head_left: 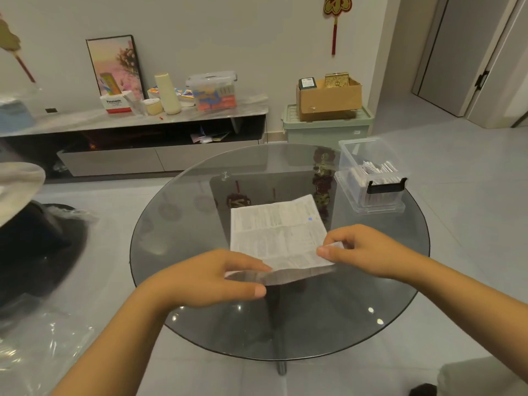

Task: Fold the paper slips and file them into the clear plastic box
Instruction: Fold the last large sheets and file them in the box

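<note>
Both hands pinch the printed white paper slip [278,232] at its near edge—left hand [211,278], right hand [363,250]—lifting it to fold; clear plastic box [371,178] waits upper right on the round glass bench [177,224].

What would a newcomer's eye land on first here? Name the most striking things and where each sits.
First, the printed paper sheet at the middle of the round glass table, its near edge lifted by the left hand and right hand, both pinching it in their fingers. Next, the clear plastic box at the table's far right edge, open and already holding folded slips.
</note>
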Demonstrator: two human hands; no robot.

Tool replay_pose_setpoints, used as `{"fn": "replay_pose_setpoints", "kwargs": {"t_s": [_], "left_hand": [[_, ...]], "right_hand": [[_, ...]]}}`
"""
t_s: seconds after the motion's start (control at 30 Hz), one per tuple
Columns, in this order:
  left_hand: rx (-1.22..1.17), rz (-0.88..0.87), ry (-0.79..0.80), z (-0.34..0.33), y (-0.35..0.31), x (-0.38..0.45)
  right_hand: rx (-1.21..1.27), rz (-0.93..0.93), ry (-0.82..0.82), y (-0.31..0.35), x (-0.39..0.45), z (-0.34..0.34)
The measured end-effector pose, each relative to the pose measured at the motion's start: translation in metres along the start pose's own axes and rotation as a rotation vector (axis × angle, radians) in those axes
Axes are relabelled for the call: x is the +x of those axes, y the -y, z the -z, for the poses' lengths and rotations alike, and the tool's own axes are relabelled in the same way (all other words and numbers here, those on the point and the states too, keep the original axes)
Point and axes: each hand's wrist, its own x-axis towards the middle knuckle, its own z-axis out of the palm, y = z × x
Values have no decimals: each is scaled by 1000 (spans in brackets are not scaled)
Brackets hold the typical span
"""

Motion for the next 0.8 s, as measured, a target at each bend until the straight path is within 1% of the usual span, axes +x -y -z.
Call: {"fn": "replay_pose_setpoints", "kwargs": {"t_s": [0.07, 0.13, 0.2, 0.27, 0.33, 0.4, 0.53, 0.6, 0.7, 0.77, 0.8], "left_hand": [[-149, -19, -18, 5, 3, -4], [-255, 4, -84, 7, 4, -5], [-321, 36, -146, 6, 5, -1], [-352, 89, -194, 3, 6, 6], [-388, 151, -256, -1, 8, 14], [-384, 211, -336, -3, 12, 21], [-319, 273, -478, -10, 12, 32], [-288, 288, -549, -13, 13, 37], [-188, 290, -652, -18, 15, 46], [-62, 283, -715, -22, 17, 52], [-1, 278, -732, -24, 17, 54]], "right_hand": [[119, -37, -7, 2, 0, 4], [274, -86, 2, 5, 1, 6], [435, -143, 22, 8, 3, 6], [549, -220, 6, 10, 5, 4], [612, -298, -60, 11, 8, 2], [612, -342, -133, 11, 9, 1], [667, -341, -247, 10, 10, 2], [589, -308, -271, 8, 9, 1], [356, -290, -285, 2, 8, -7], [135, -228, -298, 0, 7, -15], [-13, -188, -304, -3, 6, -20]]}}
